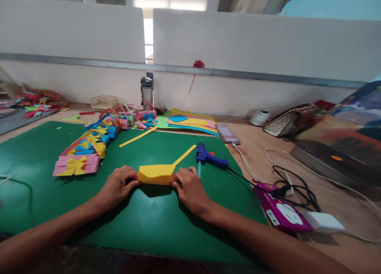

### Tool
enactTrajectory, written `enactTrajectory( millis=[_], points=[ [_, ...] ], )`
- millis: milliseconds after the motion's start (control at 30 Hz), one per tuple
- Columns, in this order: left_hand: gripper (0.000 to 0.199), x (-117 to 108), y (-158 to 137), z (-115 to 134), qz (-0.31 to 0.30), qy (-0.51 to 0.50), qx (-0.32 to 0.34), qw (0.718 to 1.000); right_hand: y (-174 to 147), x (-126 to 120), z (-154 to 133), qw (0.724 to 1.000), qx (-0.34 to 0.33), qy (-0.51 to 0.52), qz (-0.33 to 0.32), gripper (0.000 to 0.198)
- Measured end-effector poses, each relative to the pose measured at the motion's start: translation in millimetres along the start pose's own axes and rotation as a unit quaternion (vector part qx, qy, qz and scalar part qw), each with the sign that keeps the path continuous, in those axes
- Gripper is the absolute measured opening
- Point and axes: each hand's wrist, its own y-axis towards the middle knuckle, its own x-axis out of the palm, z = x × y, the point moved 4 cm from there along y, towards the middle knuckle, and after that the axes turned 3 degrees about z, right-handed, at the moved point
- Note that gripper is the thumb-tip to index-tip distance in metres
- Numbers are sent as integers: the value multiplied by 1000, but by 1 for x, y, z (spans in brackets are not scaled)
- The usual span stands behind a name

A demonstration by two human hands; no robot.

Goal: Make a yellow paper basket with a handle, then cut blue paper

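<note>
Between my two hands is a small folded yellow paper box (156,175), close above the green mat (143,226). My left hand (120,184) pinches its left end, and my right hand (190,188) grips its right end. A yellow paper strip (184,155) slants up and away from the box's right side; whether it is joined there I cannot tell. Just beyond my right hand lies a blue glue gun (211,157) with a pale blue glue stick (199,170) at its base. Another yellow strip (138,137) lies farther back on the mat.
Paper baskets with bows (77,165) form a row at left. Coloured sheets (190,121) and a metal bottle (147,93) stand at the back. On the right are a purple power strip (281,208), tangled black cable (309,194), a pixelated phone-like object (228,134) and a bag (290,121).
</note>
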Motion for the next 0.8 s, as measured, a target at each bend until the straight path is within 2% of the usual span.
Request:
enactTrajectory(
  millis=[233,500,800],
  points=[
    [17,1,0,1,5,2,-10,1000,1,1,-1,1000,-1,-26,-13,16],
    [16,2,-3,7,21,51,-47,997,2,0,-4,999,7,-40,-17,16],
    [22,3,-2,8,-7,110,-41,993,4,-2,-6,998,24,-39,-49,15]
  ],
)
